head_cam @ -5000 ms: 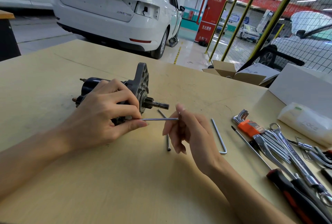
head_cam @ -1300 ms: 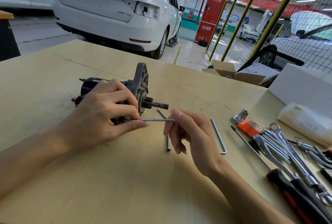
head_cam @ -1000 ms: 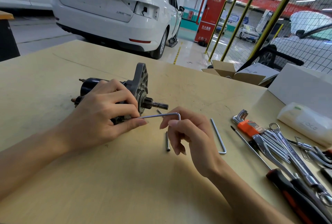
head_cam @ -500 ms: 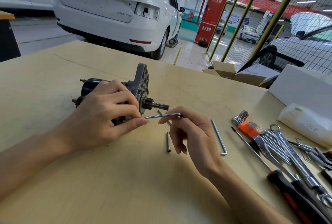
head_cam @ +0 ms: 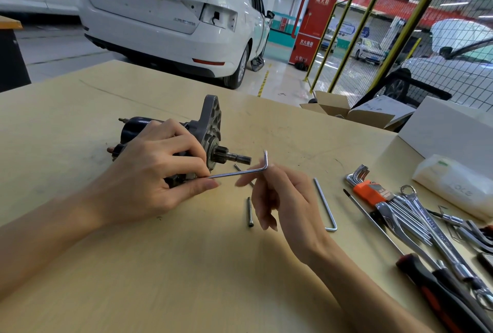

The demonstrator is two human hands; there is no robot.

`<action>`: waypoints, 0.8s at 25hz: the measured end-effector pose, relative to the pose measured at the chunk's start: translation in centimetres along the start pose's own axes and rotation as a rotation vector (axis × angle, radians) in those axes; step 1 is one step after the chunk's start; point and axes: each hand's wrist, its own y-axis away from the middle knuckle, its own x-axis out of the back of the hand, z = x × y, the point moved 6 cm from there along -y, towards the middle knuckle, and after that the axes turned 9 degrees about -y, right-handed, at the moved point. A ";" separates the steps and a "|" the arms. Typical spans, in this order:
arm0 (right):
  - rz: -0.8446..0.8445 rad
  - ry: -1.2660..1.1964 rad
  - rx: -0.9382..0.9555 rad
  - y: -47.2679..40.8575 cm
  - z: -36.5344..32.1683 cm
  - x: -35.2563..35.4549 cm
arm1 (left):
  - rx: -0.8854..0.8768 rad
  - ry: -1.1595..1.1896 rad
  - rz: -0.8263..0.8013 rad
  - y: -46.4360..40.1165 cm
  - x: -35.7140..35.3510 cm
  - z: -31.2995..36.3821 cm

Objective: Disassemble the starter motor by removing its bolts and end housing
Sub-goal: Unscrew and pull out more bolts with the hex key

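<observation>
We have the starter motor (head_cam: 170, 143) lying on its side on the tabletop (head_cam: 186, 266), left of centre, with its pinion shaft pointing right. Our left hand (head_cam: 157, 175) is closed over the dark body, thumb and forefinger pinching near where the hex key (head_cam: 240, 171) enters the housing. Our right hand (head_cam: 282, 199) holds the key's bend loosely between fingertips, the other fingers slack, short leg standing up.

To do this turn well, we judge we should keep the long leg square to the bolt head and seated deep, press the motor down firmly so it cannot roll, and spin the short leg in small sweeps rather than force it.

The end housing (head_cam: 210, 122) is dull grey cast metal, ribbed with round holes; the body is smooth black. One slim removed bolt (head_cam: 249, 212) lies just beside our right hand, bright and thin. A second hex key (head_cam: 326, 204) rests further right, near chrome wrenches (head_cam: 416, 215).
</observation>
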 end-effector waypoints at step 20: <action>-0.155 -0.011 0.035 0.3 -0.6 -0.5 | -0.014 -0.021 -0.020 0.0 0.2 0.3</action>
